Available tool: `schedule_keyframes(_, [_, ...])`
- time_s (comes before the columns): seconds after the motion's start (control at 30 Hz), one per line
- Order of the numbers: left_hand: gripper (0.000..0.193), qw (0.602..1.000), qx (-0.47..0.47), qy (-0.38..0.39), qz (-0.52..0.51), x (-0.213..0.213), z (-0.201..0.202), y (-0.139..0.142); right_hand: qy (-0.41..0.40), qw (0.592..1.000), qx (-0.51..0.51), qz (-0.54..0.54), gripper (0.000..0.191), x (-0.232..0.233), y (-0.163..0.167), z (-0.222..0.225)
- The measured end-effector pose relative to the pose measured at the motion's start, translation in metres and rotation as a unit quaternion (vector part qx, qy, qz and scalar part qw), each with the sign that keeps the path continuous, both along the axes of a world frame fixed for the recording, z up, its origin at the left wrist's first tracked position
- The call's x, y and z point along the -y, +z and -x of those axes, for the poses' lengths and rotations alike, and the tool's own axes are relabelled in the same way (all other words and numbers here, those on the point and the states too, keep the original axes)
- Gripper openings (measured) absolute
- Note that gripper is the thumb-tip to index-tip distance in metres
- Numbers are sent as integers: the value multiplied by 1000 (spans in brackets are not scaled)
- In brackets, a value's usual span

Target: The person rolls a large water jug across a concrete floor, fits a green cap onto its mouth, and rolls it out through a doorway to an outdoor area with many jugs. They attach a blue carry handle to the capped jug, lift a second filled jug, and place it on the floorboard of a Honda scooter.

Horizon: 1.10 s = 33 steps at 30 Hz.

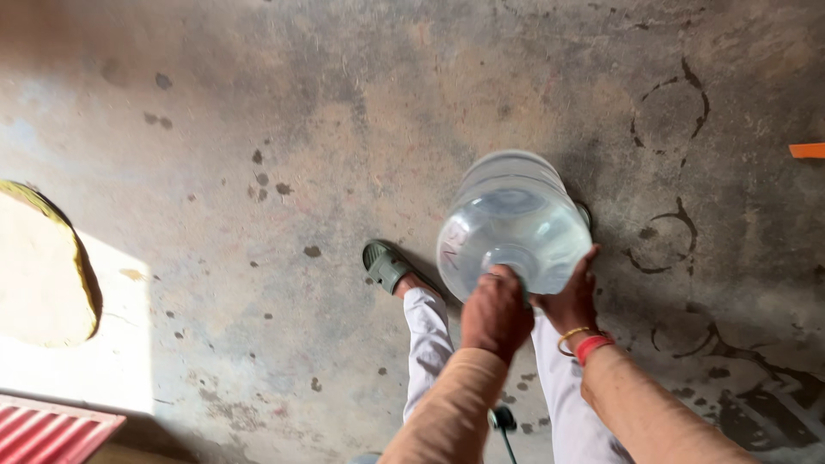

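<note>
Gripping the jug (513, 225) by its neck, left hand (496, 311) closed over the mouth, right hand (571, 296) clasping beside it, jug apparently off the floor (258, 129), just right of the sandal (386, 265), not yet set down.
</note>
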<state>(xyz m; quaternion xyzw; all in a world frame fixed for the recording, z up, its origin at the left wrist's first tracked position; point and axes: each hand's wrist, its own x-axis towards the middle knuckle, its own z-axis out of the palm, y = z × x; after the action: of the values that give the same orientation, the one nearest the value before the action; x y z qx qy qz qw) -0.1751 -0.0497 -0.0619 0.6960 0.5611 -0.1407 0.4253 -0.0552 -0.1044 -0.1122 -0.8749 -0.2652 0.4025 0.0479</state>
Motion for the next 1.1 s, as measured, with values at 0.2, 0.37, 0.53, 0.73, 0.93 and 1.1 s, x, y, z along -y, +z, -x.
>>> schedule_keyframes(0.2, [40, 981, 89, 168, 35, 3, 78, -19, 74, 993, -22, -84, 136, -31, 12, 44])
schedule_keyframes(0.37, [55, 927, 68, 359, 91, -15, 154, -36, 206, 955, -106, -187, 106, -59, 30, 84])
schedule_keyframes(0.53, [49, 728, 92, 633, 246, 11, 204, -58, 373, 871, -179, -266, 64, -84, 28, 117])
schedule_keyframes(0.73, [51, 304, 403, 809, 300, 80, 128, -72, 390, 849, -261, -242, 39, -80, 23, 139])
schedule_keyframes(0.93, [67, 193, 518, 783, 286, 44, 68, -29, 436, 851, -189, -222, 29, -63, 27, 132])
schedule_keyframes(1.1, [67, 161, 660, 654, 331, -9, 88, -14, 382, 846, -106, -356, 18, -93, 41, 143])
